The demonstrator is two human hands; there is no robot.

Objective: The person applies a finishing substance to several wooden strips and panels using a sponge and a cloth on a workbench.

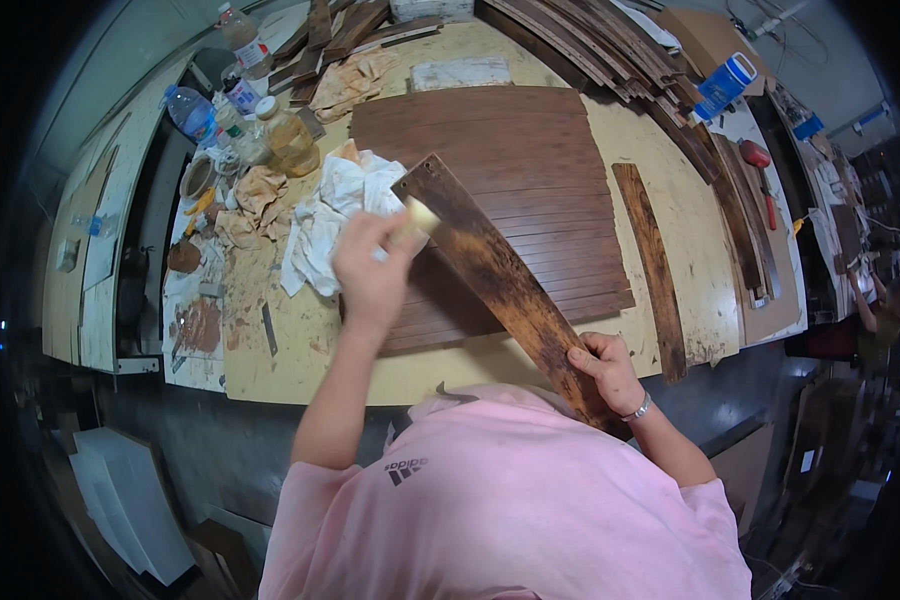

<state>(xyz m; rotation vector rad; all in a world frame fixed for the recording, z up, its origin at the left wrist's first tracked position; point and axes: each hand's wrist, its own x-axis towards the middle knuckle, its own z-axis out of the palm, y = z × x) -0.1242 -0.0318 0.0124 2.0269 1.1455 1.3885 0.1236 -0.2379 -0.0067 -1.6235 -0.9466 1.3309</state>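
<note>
A long wooden board point(505, 285), stained dark brown with blackish and orange-brown patches, slants from my body up over the bench. Near its lower end my right hand point(608, 370) grips it, thumb on the upper face and a watch at the wrist. Close to the far end, which has small holes, my left hand point(373, 262) is closed around a small pale yellow block point(422, 215). Motion blurs that block; it looks like a sponge, and I cannot tell whether it touches the board. Beneath lies a wide brown panel of slats point(490, 130).
Left of the panel lie a crumpled white cloth point(315, 235) and brown-stained rags point(260, 195). Behind them stand several bottles and a jar of yellowish liquid point(288, 140). A narrow stained strip point(652, 270) lies right; stacked boards point(610, 50) and a blue container point(722, 88) are at the back right.
</note>
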